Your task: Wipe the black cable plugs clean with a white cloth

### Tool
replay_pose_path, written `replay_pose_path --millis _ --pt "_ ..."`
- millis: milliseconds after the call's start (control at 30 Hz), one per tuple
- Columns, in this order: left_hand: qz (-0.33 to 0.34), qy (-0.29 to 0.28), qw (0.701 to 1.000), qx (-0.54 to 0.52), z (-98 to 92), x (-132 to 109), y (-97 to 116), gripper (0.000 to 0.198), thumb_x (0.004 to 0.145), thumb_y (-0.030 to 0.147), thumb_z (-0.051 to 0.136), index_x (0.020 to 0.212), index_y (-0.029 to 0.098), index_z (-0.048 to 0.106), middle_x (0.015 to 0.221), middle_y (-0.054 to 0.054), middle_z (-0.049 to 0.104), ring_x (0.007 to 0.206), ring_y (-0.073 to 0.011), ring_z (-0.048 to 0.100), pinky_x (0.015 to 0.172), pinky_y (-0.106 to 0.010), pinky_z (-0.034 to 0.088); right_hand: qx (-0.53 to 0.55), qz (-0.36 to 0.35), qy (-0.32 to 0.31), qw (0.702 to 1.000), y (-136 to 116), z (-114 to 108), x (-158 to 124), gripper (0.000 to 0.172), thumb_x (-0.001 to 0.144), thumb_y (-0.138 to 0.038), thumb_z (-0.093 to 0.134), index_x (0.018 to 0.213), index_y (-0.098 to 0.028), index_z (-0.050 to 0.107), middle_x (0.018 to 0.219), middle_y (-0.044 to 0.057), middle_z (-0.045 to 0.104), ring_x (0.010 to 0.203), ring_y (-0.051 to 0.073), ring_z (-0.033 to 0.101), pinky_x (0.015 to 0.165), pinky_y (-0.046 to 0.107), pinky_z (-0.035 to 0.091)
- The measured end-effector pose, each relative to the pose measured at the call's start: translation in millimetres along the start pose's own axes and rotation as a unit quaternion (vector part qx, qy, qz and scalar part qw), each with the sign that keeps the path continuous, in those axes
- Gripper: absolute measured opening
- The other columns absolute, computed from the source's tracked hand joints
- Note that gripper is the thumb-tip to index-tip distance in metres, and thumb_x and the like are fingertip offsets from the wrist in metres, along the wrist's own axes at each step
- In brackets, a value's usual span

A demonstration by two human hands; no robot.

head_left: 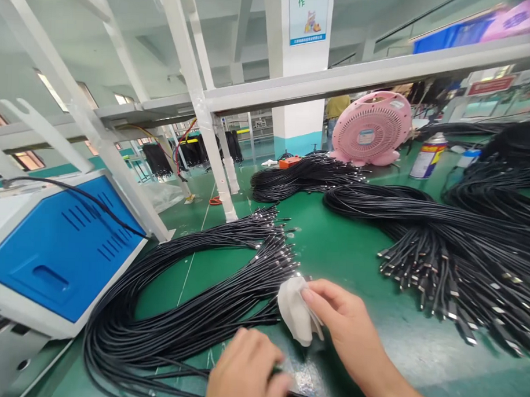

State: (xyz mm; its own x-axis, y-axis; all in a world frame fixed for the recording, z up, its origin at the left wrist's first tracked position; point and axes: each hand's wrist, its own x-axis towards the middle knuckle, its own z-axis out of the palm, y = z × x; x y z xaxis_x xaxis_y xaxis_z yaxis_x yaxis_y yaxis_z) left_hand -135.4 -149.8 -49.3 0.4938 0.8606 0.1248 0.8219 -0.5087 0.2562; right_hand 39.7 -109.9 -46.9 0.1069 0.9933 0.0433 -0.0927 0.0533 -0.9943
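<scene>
The long black cables [192,297] have a smooth, a little glossy plastic skin and shiny metal tips [280,258]; the crumpled white cloth [296,311] looks soft and matt.

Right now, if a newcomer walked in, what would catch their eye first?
Black cable bundles sprawl in big loops across the green workbench, their metal-tipped ends fanned out. At the front, the right hand holds a white cloth beside those ends. A pink fan stands at the far side, and a blue-panelled machine sits at left.
</scene>
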Motion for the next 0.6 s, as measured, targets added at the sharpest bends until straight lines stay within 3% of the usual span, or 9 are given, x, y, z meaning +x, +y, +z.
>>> replay_pose_path --millis 100,167,367,533,600 --pt "-0.136 0.058 0.983 0.111 -22.3 4 -15 0.017 0.084 0.013 0.045 0.090 0.021 0.058 0.090 -0.002 0.057 0.085 -0.0192 0.051 0.075 -0.032 0.040 -0.014 -0.001 -0.002 1.000 0 0 0 0.029 0.074 -0.043 0.059 0.077 -0.016 0.068 0.068 0.003 0.061 0.064 0.017 0.053 0.057 0.024 0.041" --pt "-0.180 0.077 0.966 0.167 -27.5 7 -18 0.018 0.083 0.010 0.045 0.089 0.020 0.059 0.089 -0.003 0.056 0.086 -0.0202 0.050 0.074 -0.033 0.039 -0.016 0.006 0.001 1.000 1 0 1 0.031 0.074 -0.045 0.059 0.078 -0.016 0.068 0.067 0.003 0.061 0.064 0.017 0.053 0.055 0.024 0.041" --pt "-0.179 0.024 0.957 0.225 -16.0 6 -13 0.025 0.081 0.006 0.044 0.077 0.021 0.062 0.082 -0.002 0.058 0.079 -0.0192 0.053 0.069 -0.033 0.039 0.017 0.025 -0.014 0.999 0 -1 2 0.030 0.074 -0.044 0.060 0.077 -0.015 0.067 0.070 0.004 0.061 0.066 0.017 0.052 0.061 0.025 0.041" --pt "-0.164 0.008 0.971 0.176 -8.9 6 -14 0.037 0.082 0.004 0.040 0.104 0.024 0.061 0.094 -0.002 0.059 0.087 -0.0189 0.052 0.075 -0.032 0.039 0.023 0.027 -0.011 0.999 0 0 1 0.031 0.073 -0.044 0.060 0.075 -0.014 0.068 0.066 0.004 0.059 0.063 0.017 0.051 0.058 0.025 0.041" --pt "-0.176 -0.014 0.975 0.135 -10.9 10 -12 0.035 0.081 0.006 0.041 0.105 0.023 0.060 0.097 -0.004 0.058 0.090 -0.0201 0.051 0.077 -0.033 0.039 0.018 0.023 -0.013 0.999 2 -1 2 0.031 0.073 -0.044 0.061 0.077 -0.014 0.069 0.066 0.004 0.060 0.062 0.017 0.052 0.057 0.025 0.041"
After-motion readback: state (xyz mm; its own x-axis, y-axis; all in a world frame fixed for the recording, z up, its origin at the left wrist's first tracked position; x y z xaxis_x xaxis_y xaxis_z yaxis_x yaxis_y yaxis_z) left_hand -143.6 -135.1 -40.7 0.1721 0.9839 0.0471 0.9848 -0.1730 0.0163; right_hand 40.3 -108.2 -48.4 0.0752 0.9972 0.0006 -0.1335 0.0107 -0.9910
